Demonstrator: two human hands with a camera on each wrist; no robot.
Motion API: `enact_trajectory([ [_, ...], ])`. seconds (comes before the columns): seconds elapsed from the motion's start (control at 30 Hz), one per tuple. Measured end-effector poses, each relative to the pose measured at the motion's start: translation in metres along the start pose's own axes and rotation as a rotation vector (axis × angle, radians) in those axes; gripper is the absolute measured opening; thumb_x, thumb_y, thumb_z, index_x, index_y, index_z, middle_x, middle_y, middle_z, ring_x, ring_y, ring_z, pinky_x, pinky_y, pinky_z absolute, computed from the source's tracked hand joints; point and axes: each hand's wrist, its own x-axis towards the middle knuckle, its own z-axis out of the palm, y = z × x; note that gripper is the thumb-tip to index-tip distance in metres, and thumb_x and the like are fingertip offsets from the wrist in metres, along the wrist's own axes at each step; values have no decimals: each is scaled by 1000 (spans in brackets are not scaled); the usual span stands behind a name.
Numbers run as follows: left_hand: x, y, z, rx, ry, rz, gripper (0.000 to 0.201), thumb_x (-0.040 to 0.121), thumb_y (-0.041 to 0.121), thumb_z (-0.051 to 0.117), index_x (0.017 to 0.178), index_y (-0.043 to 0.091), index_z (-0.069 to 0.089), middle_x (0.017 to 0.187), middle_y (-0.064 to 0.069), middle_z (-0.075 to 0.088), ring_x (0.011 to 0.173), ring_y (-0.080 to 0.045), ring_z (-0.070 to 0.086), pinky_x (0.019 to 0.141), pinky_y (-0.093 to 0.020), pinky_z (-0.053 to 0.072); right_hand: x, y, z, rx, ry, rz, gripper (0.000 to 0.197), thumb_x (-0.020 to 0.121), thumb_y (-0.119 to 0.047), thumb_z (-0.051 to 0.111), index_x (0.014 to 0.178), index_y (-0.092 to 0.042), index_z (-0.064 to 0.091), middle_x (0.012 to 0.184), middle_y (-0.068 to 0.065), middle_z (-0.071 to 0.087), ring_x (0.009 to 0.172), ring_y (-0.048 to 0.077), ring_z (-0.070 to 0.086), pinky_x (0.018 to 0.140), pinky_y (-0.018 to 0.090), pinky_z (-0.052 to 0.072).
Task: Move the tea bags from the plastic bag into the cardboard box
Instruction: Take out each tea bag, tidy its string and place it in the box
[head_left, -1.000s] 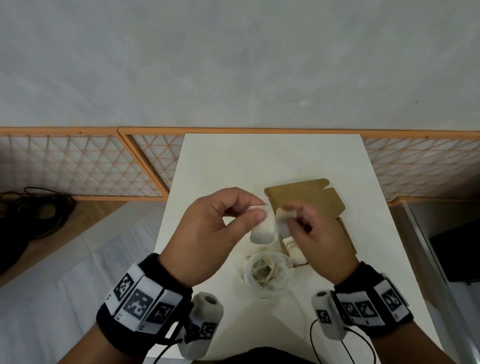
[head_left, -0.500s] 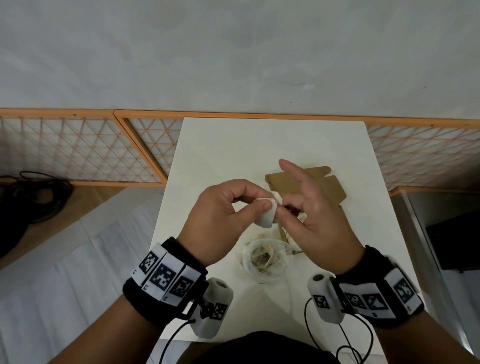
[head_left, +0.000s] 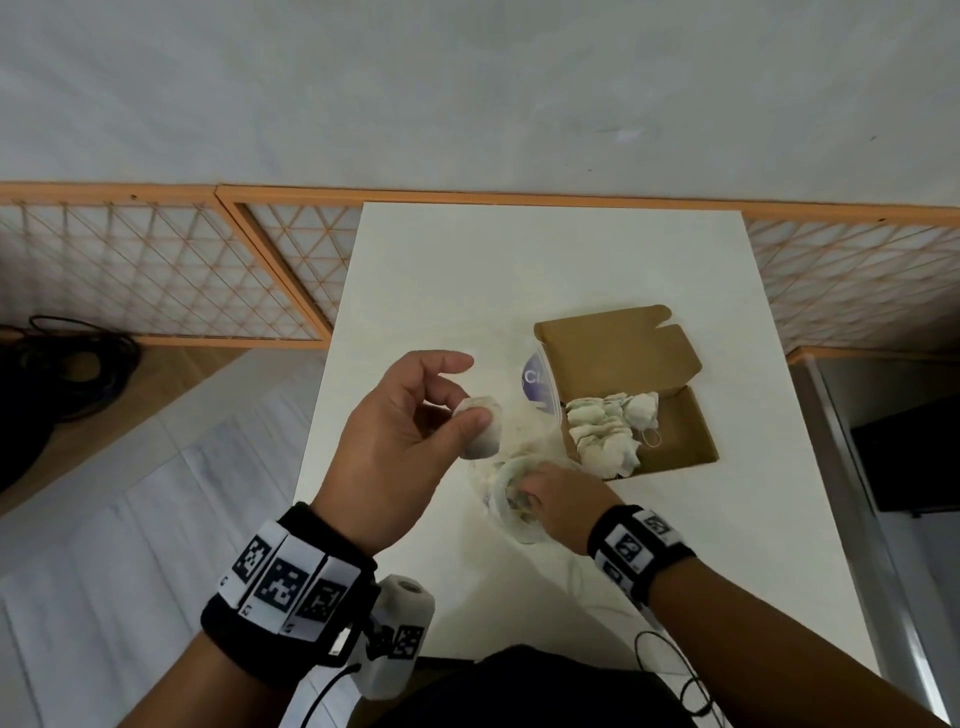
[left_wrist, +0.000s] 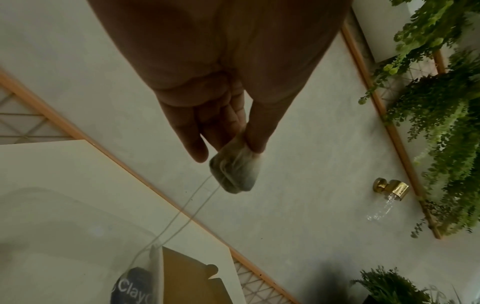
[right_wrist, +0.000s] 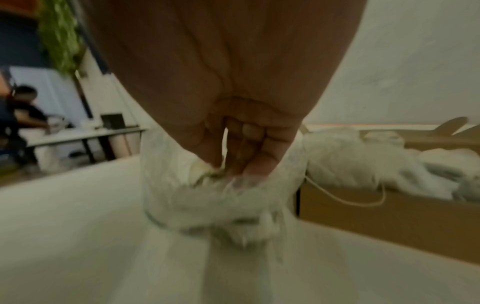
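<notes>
A small, pale, pillow-shaped paper tea bag (head_left: 482, 431) sits pinched between the thumb and fingers of the left hand (head_left: 402, 447), raised clear of the white table (head_left: 727, 545); in the left wrist view its thin string (left_wrist: 182, 214) trails down and away from the fingertips. The tea bag's long axis runs roughly upright, hanging below the thumb. The open brown cardboard box (head_left: 680, 441), already holding a heap of pale tea bags (head_left: 608, 431), lies to the right of those fingers and a little beyond them, well apart.

The right hand (head_left: 558, 501) is the one nearer the box, but it is busy: its fingers (right_wrist: 249, 156) are curled down into the mouth of the clear crumpled plastic bag (head_left: 506, 499), just beside the box's near left corner. Blur hides whether they have closed on a tea bag, so I cannot tell. The coming move likely turns on carrying the left hand's tea bag rightward, over the plastic bag, to the box.
</notes>
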Motion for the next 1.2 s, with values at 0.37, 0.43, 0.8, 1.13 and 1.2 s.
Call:
enact_trajectory([
  [0.37, -9, -13, -7, 18, 8, -9, 12, 96, 23, 75, 104, 31, 72, 89, -6, 77, 83, -30, 75, 88, -57, 58, 22, 1, 39, -91, 160, 107, 29, 103, -33, 56, 125, -18, 67, 129, 3, 65, 115, 25, 62, 98, 39, 53],
  [0.43, -9, -14, -7, 10, 2, -7, 11, 93, 29, 73, 104, 32, 72, 89, -6, 77, 83, -32, 75, 87, -59, 58, 14, 0, 29, 17, 166, 153, 29, 101, -41, 59, 120, -21, 69, 125, 0, 60, 110, 23, 61, 95, 38, 54],
  [0.8, -11, -19, 2, 9, -24, -32, 9, 96, 22, 74, 101, 30, 72, 88, -4, 78, 82, -33, 74, 88, -59, 57, -51, -6, -61, 780, 307, 215, 9, 101, -27, 67, 98, -28, 75, 75, -18, 71, 69, -4, 63, 65, 14, 51],
  [1.13, -13, -2, 16, -94, -144, -60, 6, 94, 10, 74, 93, 16, 75, 86, -10, 77, 74, -22, 69, 77, -39, 54, -86, -37, -137, 1320, 503, 152, 16, 100, -16, 66, 116, -13, 62, 97, 7, 81, 73, 14, 75, 59, 22, 55],
  [1.2, -13, 7, 20, -102, -178, -64, 4, 91, 19, 79, 94, 21, 76, 91, -24, 73, 68, -26, 58, 73, -36, 46, -90, -44, -144, 1298, 532, 102, 15, 101, -16, 66, 111, -7, 62, 92, 10, 80, 71, 17, 74, 59, 23, 55],
])
